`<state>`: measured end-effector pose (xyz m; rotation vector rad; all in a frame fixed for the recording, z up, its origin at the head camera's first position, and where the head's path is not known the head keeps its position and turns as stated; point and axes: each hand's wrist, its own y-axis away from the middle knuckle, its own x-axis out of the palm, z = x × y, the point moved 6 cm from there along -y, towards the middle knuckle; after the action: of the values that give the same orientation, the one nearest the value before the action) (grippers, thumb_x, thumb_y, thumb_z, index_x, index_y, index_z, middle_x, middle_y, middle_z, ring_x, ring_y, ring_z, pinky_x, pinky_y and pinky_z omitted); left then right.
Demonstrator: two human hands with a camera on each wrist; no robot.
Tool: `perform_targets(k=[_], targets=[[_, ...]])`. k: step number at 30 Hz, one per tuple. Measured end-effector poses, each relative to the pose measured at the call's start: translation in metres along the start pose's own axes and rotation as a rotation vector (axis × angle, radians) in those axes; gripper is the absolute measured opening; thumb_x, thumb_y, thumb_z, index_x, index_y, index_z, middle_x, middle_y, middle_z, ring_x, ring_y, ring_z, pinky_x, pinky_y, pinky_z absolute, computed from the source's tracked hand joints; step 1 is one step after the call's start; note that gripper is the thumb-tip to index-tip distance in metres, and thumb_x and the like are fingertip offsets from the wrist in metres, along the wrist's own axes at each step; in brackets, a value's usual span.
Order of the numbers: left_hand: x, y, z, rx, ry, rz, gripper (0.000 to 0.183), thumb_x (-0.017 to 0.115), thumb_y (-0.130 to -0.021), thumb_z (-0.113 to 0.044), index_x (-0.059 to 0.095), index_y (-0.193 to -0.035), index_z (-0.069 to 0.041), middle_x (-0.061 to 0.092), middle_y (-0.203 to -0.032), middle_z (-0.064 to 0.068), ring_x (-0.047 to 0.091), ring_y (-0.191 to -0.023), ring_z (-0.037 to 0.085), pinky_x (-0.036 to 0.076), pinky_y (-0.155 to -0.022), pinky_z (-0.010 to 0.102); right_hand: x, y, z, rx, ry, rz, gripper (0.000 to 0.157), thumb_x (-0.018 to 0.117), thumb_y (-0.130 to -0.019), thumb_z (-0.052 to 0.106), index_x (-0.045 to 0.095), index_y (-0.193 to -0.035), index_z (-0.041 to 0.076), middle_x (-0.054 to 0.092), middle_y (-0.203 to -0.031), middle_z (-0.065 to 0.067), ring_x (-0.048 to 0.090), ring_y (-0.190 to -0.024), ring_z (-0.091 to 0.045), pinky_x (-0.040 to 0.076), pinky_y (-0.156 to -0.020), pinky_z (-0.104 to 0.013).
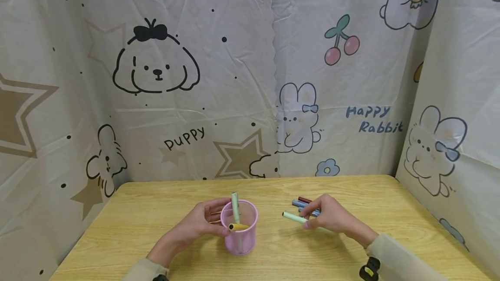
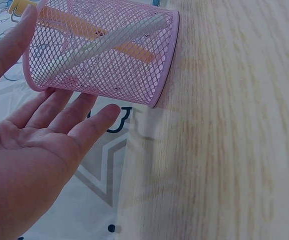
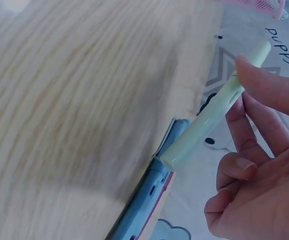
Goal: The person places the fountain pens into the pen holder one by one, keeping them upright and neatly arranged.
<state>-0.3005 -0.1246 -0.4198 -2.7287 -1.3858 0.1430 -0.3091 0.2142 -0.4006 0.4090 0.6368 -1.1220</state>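
A pink mesh pen holder [image 1: 250, 241] stands upright on the table, left of centre. My left hand [image 1: 204, 221] holds it from the left, thumb at the near rim and fingers along the far side. Inside lean a light green pen [image 1: 235, 207] and a yellow-orange pen [image 1: 239, 227], crossing each other in the left wrist view. To the right, my right hand [image 1: 331, 214] pinches another light green pen [image 3: 209, 115] between thumb and fingers, above the table. Close by lie blue pens [image 1: 299, 203] and a dark red pen [image 1: 304, 199], partly hidden by that hand.
The wooden table [image 1: 164, 203] reaches back to a pale curtain [image 1: 238, 112] printed with cartoon animals and stars. More curtain hangs along the left and right sides. Dark wrist devices [image 1: 369, 269] sit at the sleeves.
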Motion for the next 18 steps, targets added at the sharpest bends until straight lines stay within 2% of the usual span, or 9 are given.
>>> perform_targets(k=[3, 7, 9, 11, 12, 14, 16, 18], targets=[[0.000, 0.001, 0.000, 0.002, 0.005, 0.002, 0.084, 0.086, -0.087, -0.004, 0.039, -0.155, 0.012, 0.046, -0.157, 0.027, 0.048, -0.141, 0.039, 0.044, -0.115, 0.042, 0.000, 0.001, 0.007, -0.009, -0.015, -0.012, 0.020, 0.091, -0.081, 0.009, 0.084, -0.099, 0.008, 0.076, -0.093, 0.000, 0.061, -0.091, -0.029, 0.049, -0.074, -0.035], [0.000, 0.001, 0.000, 0.001, 0.006, 0.000, 0.085, 0.085, -0.087, -0.004, 0.038, -0.155, 0.012, 0.045, -0.157, 0.027, 0.048, -0.142, 0.040, 0.044, -0.115, 0.043, 0.000, 0.001, 0.015, 0.000, -0.022, -0.028, 0.018, 0.091, -0.082, 0.011, 0.085, -0.099, 0.010, 0.077, -0.096, -0.001, 0.050, -0.076, -0.023, 0.041, -0.066, -0.030], [0.000, 0.001, -0.001, 0.000, 0.005, 0.000, 0.085, 0.085, -0.087, -0.004, 0.038, -0.156, 0.012, 0.045, -0.158, 0.027, 0.047, -0.142, 0.040, 0.044, -0.114, 0.042, 0.000, 0.001, 0.018, 0.003, -0.027, -0.033, 0.018, 0.091, -0.082, 0.011, 0.085, -0.099, 0.011, 0.077, -0.098, -0.002, 0.049, -0.076, -0.024, 0.038, -0.065, -0.031], [0.000, 0.001, -0.002, -0.003, 0.004, 0.001, 0.085, 0.085, -0.087, -0.004, 0.038, -0.156, 0.012, 0.045, -0.158, 0.027, 0.047, -0.142, 0.040, 0.045, -0.114, 0.041, 0.001, 0.002, 0.021, 0.007, -0.032, -0.038, 0.017, 0.091, -0.082, 0.011, 0.085, -0.098, 0.011, 0.078, -0.101, -0.003, 0.058, -0.085, -0.028, 0.041, -0.070, -0.033], [0.000, 0.002, -0.002, -0.005, 0.003, 0.001, 0.085, 0.085, -0.087, -0.004, 0.038, -0.156, 0.012, 0.045, -0.158, 0.027, 0.047, -0.142, 0.040, 0.045, -0.114, 0.040, 0.001, 0.002, 0.023, 0.008, -0.041, -0.039, 0.017, 0.091, -0.082, 0.011, 0.085, -0.098, 0.012, 0.078, -0.104, -0.004, 0.064, -0.094, -0.032, 0.047, -0.075, -0.037], [0.000, 0.002, -0.003, -0.004, 0.000, 0.001, 0.085, 0.085, -0.087, -0.004, 0.038, -0.156, 0.012, 0.045, -0.158, 0.027, 0.047, -0.142, 0.040, 0.045, -0.114, 0.040, 0.003, 0.003, 0.027, 0.011, -0.070, -0.039, 0.017, 0.090, -0.083, 0.010, 0.085, -0.099, 0.012, 0.078, -0.109, -0.006, 0.065, -0.116, -0.041, 0.054, -0.091, -0.050], [0.000, 0.003, -0.004, -0.009, 0.001, -0.001, 0.084, 0.085, -0.087, -0.004, 0.039, -0.156, 0.011, 0.046, -0.158, 0.026, 0.047, -0.142, 0.040, 0.045, -0.114, 0.039, 0.003, 0.003, 0.030, 0.015, -0.099, -0.043, 0.018, 0.091, -0.082, 0.010, 0.085, -0.099, 0.012, 0.078, -0.113, -0.008, 0.058, -0.132, -0.044, 0.046, -0.107, -0.062], [0.000, 0.003, -0.004, -0.015, 0.003, -0.003, 0.084, 0.086, -0.087, -0.005, 0.039, -0.156, 0.011, 0.046, -0.157, 0.026, 0.047, -0.142, 0.039, 0.046, -0.113, 0.039, 0.004, 0.003, 0.033, 0.014, -0.126, -0.046, 0.019, 0.091, -0.082, 0.011, 0.085, -0.100, 0.012, 0.077, -0.117, -0.009, 0.053, -0.137, -0.044, 0.037, -0.114, -0.067]])
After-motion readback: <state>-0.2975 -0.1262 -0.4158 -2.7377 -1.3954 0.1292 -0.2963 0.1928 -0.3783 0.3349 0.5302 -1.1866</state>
